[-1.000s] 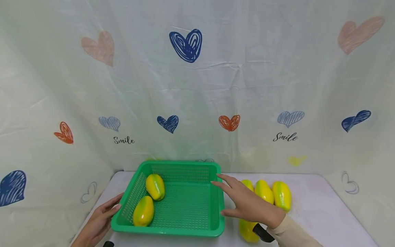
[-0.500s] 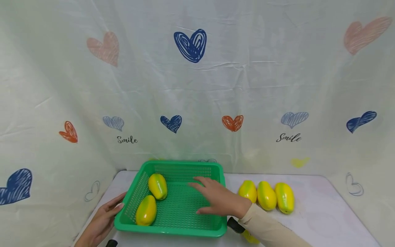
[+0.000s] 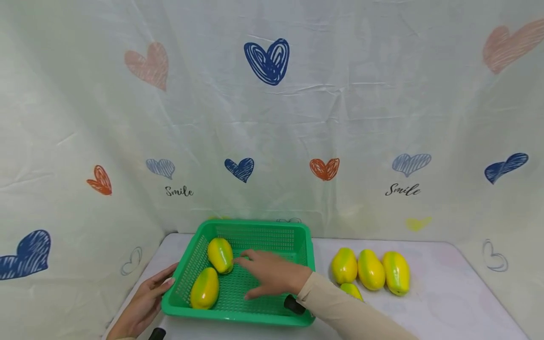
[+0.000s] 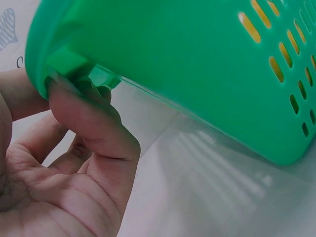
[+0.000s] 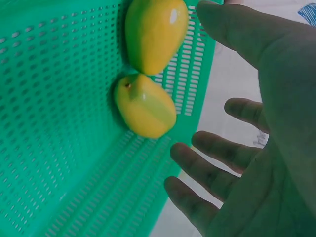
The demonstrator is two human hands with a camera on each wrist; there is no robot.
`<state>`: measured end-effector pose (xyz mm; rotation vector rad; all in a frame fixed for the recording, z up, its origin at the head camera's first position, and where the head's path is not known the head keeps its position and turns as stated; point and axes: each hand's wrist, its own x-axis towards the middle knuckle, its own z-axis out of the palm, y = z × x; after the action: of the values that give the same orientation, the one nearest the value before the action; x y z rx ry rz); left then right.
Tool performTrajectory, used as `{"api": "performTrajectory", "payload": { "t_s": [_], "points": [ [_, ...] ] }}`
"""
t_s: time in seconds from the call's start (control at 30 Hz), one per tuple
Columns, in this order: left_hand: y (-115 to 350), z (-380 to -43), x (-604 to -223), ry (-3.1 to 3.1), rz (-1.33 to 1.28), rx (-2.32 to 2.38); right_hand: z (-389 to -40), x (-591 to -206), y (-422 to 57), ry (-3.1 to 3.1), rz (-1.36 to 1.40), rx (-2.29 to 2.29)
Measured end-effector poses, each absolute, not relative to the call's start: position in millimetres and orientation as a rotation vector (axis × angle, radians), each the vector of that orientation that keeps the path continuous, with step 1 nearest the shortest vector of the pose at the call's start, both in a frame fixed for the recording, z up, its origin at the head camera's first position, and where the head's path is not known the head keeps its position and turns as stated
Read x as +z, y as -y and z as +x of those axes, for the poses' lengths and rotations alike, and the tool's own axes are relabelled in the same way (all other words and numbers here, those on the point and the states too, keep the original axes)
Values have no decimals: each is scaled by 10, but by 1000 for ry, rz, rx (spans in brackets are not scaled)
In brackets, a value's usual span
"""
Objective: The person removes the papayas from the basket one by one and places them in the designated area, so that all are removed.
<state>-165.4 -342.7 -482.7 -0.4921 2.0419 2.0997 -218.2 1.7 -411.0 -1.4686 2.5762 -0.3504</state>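
A green plastic basket (image 3: 238,317) with slotted walls stands on the table, left of the middle. Two glossy yellow-green fruits, papaya-like in shape, lie inside against its left side: a far one (image 3: 221,255) and a near one (image 3: 205,288). My left hand (image 3: 142,302) grips the basket's left rim; the left wrist view has its fingers (image 4: 94,123) curled at the rim. Over the basket's inside hovers my right hand (image 3: 274,273), fingers spread and holding nothing. Its fingertips come near the far fruit in the head view. In the right wrist view both fruits show beyond the spread fingers (image 5: 207,170).
Right of the basket, three more such fruits (image 3: 371,270) lie in a row on the white table (image 3: 446,293). Another fruit (image 3: 352,291) lies nearer, partly hidden by the right sleeve (image 3: 340,307). A curtain (image 3: 272,123) with printed hearts hangs behind the table.
My right hand has moved left, from the basket's right rim to over its inside, uncovering the fruits on the right. The left hand keeps its grip on the rim.
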Motion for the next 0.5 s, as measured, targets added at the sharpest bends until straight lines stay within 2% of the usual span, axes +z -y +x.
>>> {"api": "performTrajectory", "payload": {
  "t_s": [0.5],
  "points": [
    [3421, -1653, -4848, -2031, -496, 2117, -2170, -4135, 471, -2466, -1501, -262]
  ]
}}
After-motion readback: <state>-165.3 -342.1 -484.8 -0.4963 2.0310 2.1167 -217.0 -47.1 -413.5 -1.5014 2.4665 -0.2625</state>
